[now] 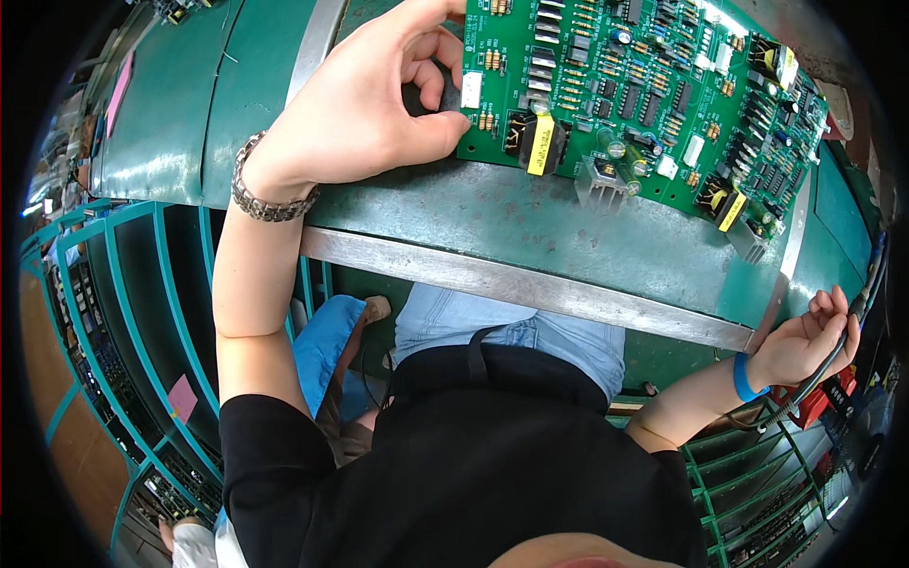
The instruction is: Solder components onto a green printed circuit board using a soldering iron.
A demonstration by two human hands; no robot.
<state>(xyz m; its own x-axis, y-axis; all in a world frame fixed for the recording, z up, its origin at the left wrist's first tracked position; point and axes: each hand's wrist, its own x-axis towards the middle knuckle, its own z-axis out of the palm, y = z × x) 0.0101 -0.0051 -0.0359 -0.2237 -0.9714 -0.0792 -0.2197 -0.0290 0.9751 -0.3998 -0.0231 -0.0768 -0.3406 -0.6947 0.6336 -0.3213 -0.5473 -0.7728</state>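
Observation:
A large green circuit board [592, 156], crowded with resistors, chips, heat sinks and yellow-taped transformers, is at the top centre and right, over the near part of the workbench. My left hand [388, 95] grips its left edge, the thumb at the near corner and the other fingers curled farther up. Off the bench's right end, my right hand [810, 341] has its fingers closed around a slim dark corded tool [833, 352]. Its working end cannot be made out.
The green-topped workbench [417, 213] has a metal front edge [511, 281]. To the left stands a teal rack [161, 284] with boards in it. A red device [812, 405] sits below my right hand, above a green wire rack [757, 483]. A blue cloth [327, 346] hangs beside my legs.

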